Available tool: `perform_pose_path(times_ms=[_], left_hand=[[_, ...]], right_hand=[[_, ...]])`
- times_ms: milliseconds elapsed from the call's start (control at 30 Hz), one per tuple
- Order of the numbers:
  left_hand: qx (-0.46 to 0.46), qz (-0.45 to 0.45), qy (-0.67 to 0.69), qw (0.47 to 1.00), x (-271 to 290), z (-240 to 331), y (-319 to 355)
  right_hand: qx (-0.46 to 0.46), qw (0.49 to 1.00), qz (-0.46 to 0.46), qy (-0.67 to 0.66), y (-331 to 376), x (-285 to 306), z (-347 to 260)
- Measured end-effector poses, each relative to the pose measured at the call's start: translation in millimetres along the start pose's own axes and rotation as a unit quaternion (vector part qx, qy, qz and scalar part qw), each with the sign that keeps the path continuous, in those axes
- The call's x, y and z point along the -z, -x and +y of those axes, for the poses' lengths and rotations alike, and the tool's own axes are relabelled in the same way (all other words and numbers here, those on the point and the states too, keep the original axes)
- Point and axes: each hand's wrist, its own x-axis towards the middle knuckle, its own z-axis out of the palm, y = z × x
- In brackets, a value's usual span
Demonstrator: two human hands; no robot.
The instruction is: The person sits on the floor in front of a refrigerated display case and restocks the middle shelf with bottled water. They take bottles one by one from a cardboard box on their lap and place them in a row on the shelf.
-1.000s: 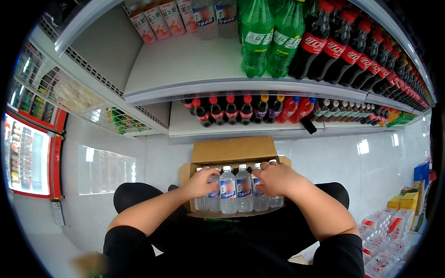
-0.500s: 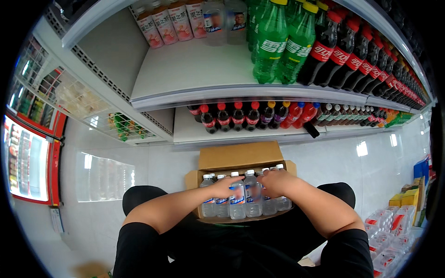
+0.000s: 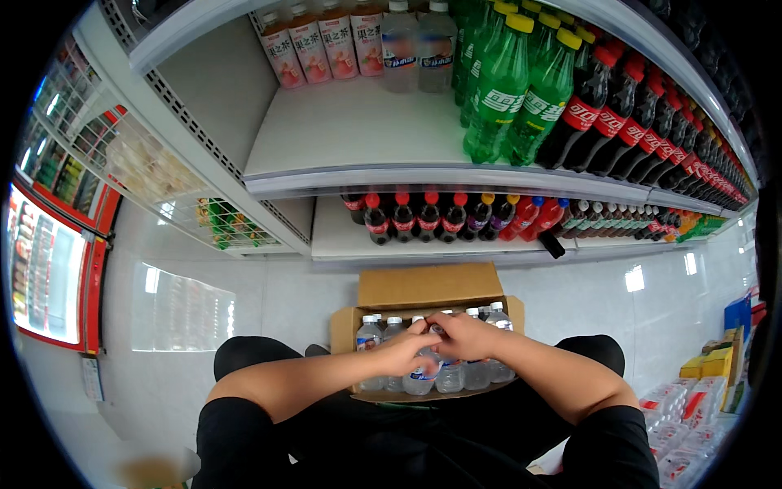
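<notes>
An open cardboard box (image 3: 430, 284) full of clear plastic bottles with white caps and blue labels sits on the floor between my knees. My left hand (image 3: 407, 352) is closed around the upper part of a front bottle (image 3: 419, 383) near the middle, which leans slightly. Right beside it, my right hand (image 3: 463, 336) curls over the top of the neighbouring bottle (image 3: 450, 377), its fingers touching or nearly touching those of the left. Their fingertips partly hide both bottle necks. More bottles (image 3: 369, 334) stand upright on either side within the box.
Ahead is a shelf (image 3: 350, 134) with pink-labelled cartons or bottles (image 3: 332, 45), two clear bottles (image 3: 399, 49), green soda bottles (image 3: 498, 98) and dark cola bottles (image 3: 582, 114). Small bottles (image 3: 428, 218) line the lower shelf. A red-framed cooler (image 3: 94, 281) stands left; shrink-wrapped packs (image 3: 684, 416) lie right.
My hands have come together over the middle bottles; the right moved left from the box's right side. The left has closed round a front bottle. The view has tilted slightly.
</notes>
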Motion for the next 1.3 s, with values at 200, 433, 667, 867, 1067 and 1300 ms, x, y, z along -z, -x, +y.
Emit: perform_pose_path(times_ms=[200, 433, 667, 867, 1067, 1300], left_hand=[[0.065, 0.070, 0.139, 0.986, -11.0, 24.2, 20.1], [0.037, -0.050, 0.031, 0.998, -26.3, 4.5, 21.2], [0.169, -0.081, 0.004, 0.982, -20.5, -5.1, 13.4], [0.034, -0.039, 0.287, 0.956, 6.5, -11.4, -8.0], [0.100, -0.008, 0.576, 0.811, 47.6, -10.5, -6.7], [0.018, 0.179, 0.638, 0.749, 114.1, 53.7, 0.7]], right_hand=[[-0.058, 0.991, -0.071, 0.095, 4.1, 11.2, -21.0], [-0.135, 0.973, -0.167, 0.083, 0.2, -10.8, 7.5], [-0.206, 0.969, -0.131, -0.047, -6.0, 4.9, -10.7], [-0.182, 0.932, 0.000, -0.314, -9.0, 42.9, -4.1], [-0.015, 0.939, 0.289, -0.188, 5.7, 69.9, -6.9], [0.160, 0.806, 0.476, 0.314, 25.0, 140.5, -28.8]])
